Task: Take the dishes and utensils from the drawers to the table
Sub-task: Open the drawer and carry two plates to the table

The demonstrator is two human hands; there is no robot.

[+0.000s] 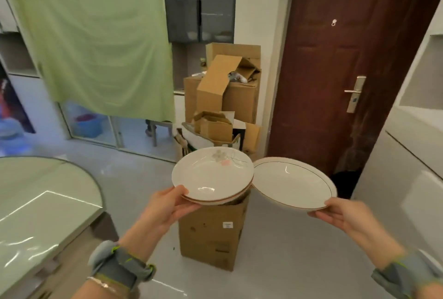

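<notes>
My left hand (165,207) grips the near rim of a stack of two white plates (211,176); the top one has a faded flower print. My right hand (340,212) pinches the near edge of a single white plate with a thin dark rim line (292,182), tilted a little toward the left. The two loads almost touch in the middle, held at chest height above the floor. The round glass-topped table (40,200) lies to my left, below the plates' level.
A tall cardboard box (211,234) stands on the floor right under the stacked plates. More cardboard boxes (225,97) are piled ahead beside a brown door (347,63). White cabinets (412,145) line the right side. A green curtain (93,35) hangs at the left.
</notes>
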